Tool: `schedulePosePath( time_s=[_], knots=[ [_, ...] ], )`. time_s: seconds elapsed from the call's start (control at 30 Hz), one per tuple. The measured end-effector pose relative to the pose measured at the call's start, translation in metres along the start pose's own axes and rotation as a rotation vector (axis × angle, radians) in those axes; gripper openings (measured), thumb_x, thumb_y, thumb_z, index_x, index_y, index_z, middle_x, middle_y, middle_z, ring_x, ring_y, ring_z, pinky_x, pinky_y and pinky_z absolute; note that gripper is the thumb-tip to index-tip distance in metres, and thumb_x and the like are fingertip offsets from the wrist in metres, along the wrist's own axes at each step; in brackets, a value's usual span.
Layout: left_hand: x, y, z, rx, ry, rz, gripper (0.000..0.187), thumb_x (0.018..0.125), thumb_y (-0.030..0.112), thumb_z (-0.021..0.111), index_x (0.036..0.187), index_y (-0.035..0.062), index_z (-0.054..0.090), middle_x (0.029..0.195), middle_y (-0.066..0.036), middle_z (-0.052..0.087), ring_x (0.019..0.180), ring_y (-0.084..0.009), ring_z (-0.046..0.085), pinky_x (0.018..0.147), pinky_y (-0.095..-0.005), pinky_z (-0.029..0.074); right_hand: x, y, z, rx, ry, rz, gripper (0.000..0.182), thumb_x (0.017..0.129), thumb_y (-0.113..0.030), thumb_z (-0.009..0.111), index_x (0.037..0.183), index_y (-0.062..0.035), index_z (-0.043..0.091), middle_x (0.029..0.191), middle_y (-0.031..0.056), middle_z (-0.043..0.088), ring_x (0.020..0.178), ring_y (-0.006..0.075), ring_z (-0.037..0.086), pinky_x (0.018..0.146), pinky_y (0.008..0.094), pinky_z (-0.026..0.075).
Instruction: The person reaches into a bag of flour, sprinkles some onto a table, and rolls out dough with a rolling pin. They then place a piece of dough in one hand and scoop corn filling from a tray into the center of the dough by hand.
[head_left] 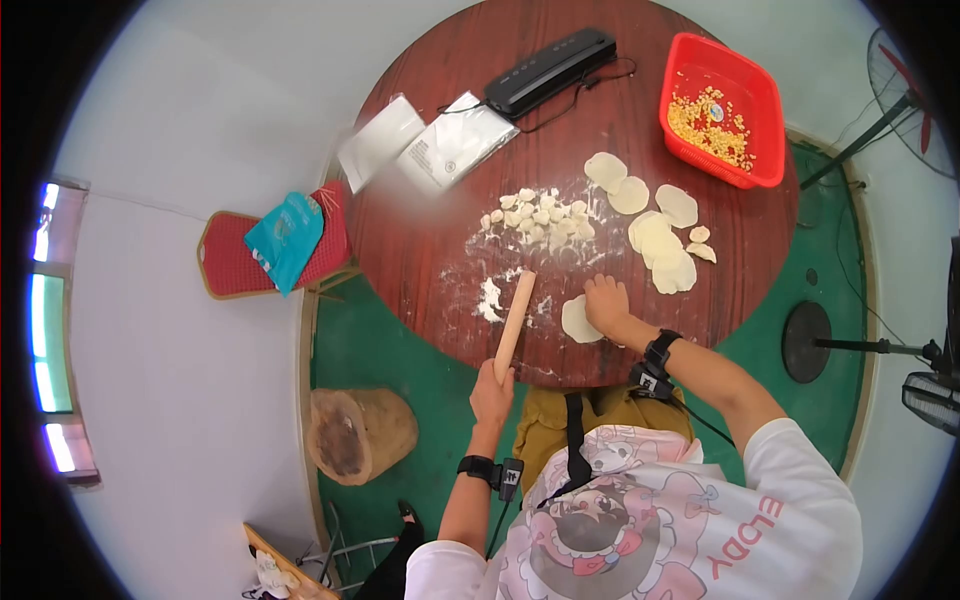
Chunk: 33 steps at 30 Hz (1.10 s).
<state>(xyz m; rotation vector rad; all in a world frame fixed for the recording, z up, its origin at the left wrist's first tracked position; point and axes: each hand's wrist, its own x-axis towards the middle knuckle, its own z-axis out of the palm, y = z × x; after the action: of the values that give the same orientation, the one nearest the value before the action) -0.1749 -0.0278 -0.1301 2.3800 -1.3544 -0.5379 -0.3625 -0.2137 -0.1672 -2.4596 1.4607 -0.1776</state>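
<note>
A wooden rolling pin (515,325) is gripped at its near end by my left hand (491,397), which is closed round it; the pin slants over the floured tabletop. My right hand (606,306) is at the right edge of a round, flat dough wrapper (578,322), its fingers bent and closed on that edge. Part of the wrapper is hidden under the hand. Beyond my hands lies a group of small dough pieces (543,217) in flour. To their right, several rolled wrappers (657,242) lie spread and overlapping, beside two small filled dumplings (701,243).
The round wooden table (420,285) carries a red plastic basket (772,130) of yellow bits, a black vacuum sealer (550,72) with a cord, and white packets (458,142). Around it are a red chair (225,258) with a teal bag, a log stump (375,430) and fans.
</note>
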Motion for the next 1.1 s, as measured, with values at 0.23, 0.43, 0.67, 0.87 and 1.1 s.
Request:
schedulePosePath(
  time_s=[0.23, 0.43, 0.67, 0.87, 1.1],
  knots=[
    [0.046, 0.008, 0.005, 0.041, -0.066, 0.129, 0.034, 0.082, 0.029, 0.059, 0.105, 0.0059, 0.048, 0.093, -0.015, 0.057, 0.087, -0.0353, 0.057, 0.070, -0.0434, 0.046, -0.008, -0.006, -0.011, 0.124, -0.075, 0.136, 0.011, 0.075, -0.010, 0.051, 0.085, -0.0063, 0.053, 0.081, 0.0171, 0.062, 0.080, 0.0329, 0.059, 0.071, 0.0436, 0.040],
    [0.066, 0.015, 0.000, 0.192, -0.264, 0.112, 0.038, 0.077, 0.034, 0.064, 0.095, 0.0047, 0.049, 0.090, -0.017, 0.059, 0.085, -0.0360, 0.059, 0.069, -0.0444, 0.047, -0.015, 0.003, 0.004, 0.180, -0.044, 0.029, 0.013, 0.077, -0.011, 0.051, 0.089, -0.0064, 0.053, 0.077, 0.0147, 0.062, 0.076, 0.0332, 0.060, 0.066, 0.0453, 0.044],
    [0.084, 0.026, -0.013, 0.296, -0.391, 0.157, 0.048, 0.073, 0.042, 0.067, 0.096, 0.0041, 0.050, 0.089, -0.016, 0.060, 0.084, -0.0343, 0.061, 0.068, -0.0442, 0.050, -0.043, -0.019, -0.046, 0.446, -0.008, 0.079, 0.009, 0.081, -0.014, 0.052, 0.087, -0.0069, 0.050, 0.071, 0.0181, 0.060, 0.068, 0.0379, 0.058, 0.060, 0.0463, 0.045],
    [0.096, 0.022, -0.008, 0.292, -0.467, 0.141, 0.046, 0.074, 0.042, 0.065, 0.097, 0.0036, 0.052, 0.095, -0.017, 0.061, 0.086, -0.0344, 0.061, 0.071, -0.0449, 0.049, -0.054, -0.019, -0.089, 0.382, 0.069, 0.012, 0.009, 0.081, -0.014, 0.052, 0.077, -0.0051, 0.054, 0.071, 0.0166, 0.059, 0.068, 0.0364, 0.058, 0.060, 0.0459, 0.046],
    [0.098, 0.036, -0.013, 0.306, -0.439, 0.103, 0.043, 0.076, 0.039, 0.064, 0.098, 0.0041, 0.051, 0.094, -0.017, 0.060, 0.088, -0.0342, 0.060, 0.072, -0.0456, 0.049, -0.064, -0.004, -0.130, 0.478, 0.170, 0.209, 0.013, 0.081, -0.013, 0.052, 0.085, -0.0046, 0.061, 0.077, 0.0173, 0.061, 0.071, 0.0359, 0.059, 0.062, 0.0438, 0.047]
  ],
)
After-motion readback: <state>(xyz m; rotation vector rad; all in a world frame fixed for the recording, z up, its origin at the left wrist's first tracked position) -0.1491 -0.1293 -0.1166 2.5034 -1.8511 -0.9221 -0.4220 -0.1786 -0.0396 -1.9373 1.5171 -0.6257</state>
